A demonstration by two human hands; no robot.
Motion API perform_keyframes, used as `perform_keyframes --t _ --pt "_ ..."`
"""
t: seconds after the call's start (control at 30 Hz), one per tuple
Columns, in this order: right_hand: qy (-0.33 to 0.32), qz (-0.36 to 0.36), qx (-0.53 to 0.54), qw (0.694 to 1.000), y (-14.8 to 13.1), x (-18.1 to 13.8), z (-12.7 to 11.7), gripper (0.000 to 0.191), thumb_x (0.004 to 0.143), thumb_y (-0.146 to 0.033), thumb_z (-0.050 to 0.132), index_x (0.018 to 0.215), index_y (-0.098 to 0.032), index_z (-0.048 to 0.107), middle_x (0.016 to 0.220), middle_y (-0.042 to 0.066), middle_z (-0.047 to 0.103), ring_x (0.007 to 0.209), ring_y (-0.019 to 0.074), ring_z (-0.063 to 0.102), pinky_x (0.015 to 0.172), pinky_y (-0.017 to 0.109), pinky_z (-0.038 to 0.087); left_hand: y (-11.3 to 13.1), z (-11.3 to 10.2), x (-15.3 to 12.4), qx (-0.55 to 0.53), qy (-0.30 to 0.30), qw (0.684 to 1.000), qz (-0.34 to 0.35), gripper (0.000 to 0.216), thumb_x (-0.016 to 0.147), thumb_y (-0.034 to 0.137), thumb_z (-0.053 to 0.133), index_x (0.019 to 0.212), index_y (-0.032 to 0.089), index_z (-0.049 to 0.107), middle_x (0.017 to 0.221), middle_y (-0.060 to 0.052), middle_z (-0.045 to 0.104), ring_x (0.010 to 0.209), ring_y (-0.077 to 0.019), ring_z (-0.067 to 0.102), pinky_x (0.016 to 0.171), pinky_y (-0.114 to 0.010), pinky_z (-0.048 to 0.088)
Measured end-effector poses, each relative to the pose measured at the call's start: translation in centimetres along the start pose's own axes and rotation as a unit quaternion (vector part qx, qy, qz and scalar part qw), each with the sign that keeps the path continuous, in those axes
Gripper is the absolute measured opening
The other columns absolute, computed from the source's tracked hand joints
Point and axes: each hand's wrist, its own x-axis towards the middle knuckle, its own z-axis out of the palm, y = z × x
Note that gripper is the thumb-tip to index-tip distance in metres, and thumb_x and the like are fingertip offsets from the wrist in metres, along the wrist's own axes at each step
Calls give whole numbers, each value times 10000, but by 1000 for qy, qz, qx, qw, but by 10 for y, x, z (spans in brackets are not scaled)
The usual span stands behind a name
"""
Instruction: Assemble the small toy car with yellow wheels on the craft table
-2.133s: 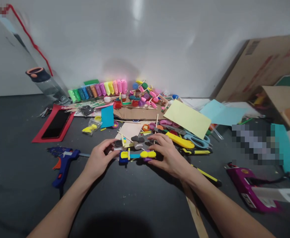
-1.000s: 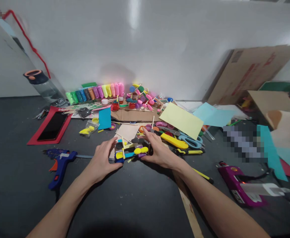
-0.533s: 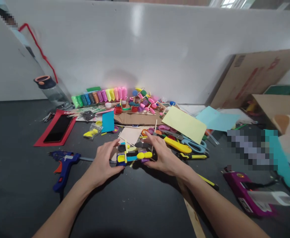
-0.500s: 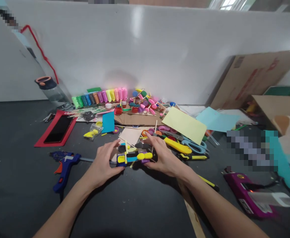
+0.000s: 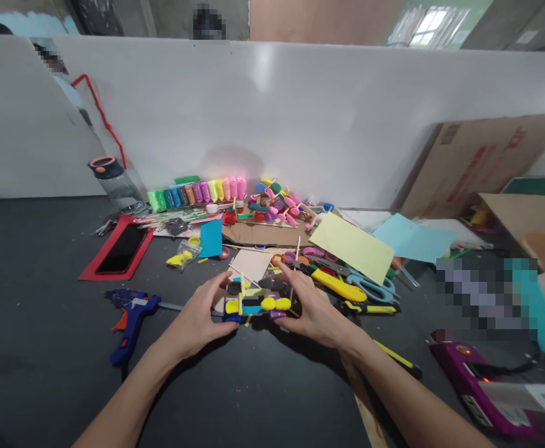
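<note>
A small handmade craft model [image 5: 254,306] of yellow, blue, black and purple pieces with pale sticks sits low over the dark table in the middle. My left hand [image 5: 207,309] grips its left end, thumb in front at a blue part and fingers behind. At the other end my right hand [image 5: 316,305] curls around it, thumb by a purple piece. The fingers partly cover both ends, and I cannot tell whether the model rests on the table. Just behind it lies a pale pink paper square [image 5: 250,264].
Left of my hands lies a blue glue gun [image 5: 132,320], with a phone [image 5: 122,249] on red card beyond. To the right are a yellow cutter [image 5: 338,284], blue-handled scissors [image 5: 370,286] and a purple device [image 5: 482,386]. Clay packets [image 5: 198,191] line the white partition [image 5: 300,118].
The camera has tilted up a little, so the table and everything on it sit lower and slightly right in view. Both hands keep their hold on the craft model.
</note>
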Motion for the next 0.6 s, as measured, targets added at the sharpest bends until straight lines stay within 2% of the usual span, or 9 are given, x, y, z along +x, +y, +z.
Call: perform_keyframes --t 0.13,0.33,0.47,0.6 --pt "6 -5 9 1000 1 3 1 1028 764 -283 717 1564 -297 72 1413 114 477 1321 302 439 1080 508 383 -1 -4 0 -5 7 1000 -2 824 741 320 722 1469 248 341 1477 -120 470 1335 -298 469 1110 -460 374" --pt "-1 -25 9 1000 -10 19 -9 1012 777 -317 717 1564 -284 83 1414 121 478 1317 302 440 1085 509 372 0 -15 -1 -13 53 998 3 806 749 342 730 1453 260 344 1484 -110 450 1346 -281 448 1126 -449 348" --pt "-11 -42 4 999 -15 39 -8 1023 784 -311 710 1570 -286 55 1373 121 517 1270 291 488 1057 502 396 -6 -27 0 22 72 997 3 798 770 384 711 1463 283 330 1488 -97 443 1361 -292 428 1110 -450 365" --pt "-26 -70 8 997 -15 59 5 1025 784 -338 712 1572 -270 59 1399 145 505 1270 311 487 1039 514 404 -16 -40 0 82 73 994 -7 804 781 404 697 1481 276 323 1496 -106 437 1379 -317 394 1112 -477 344"
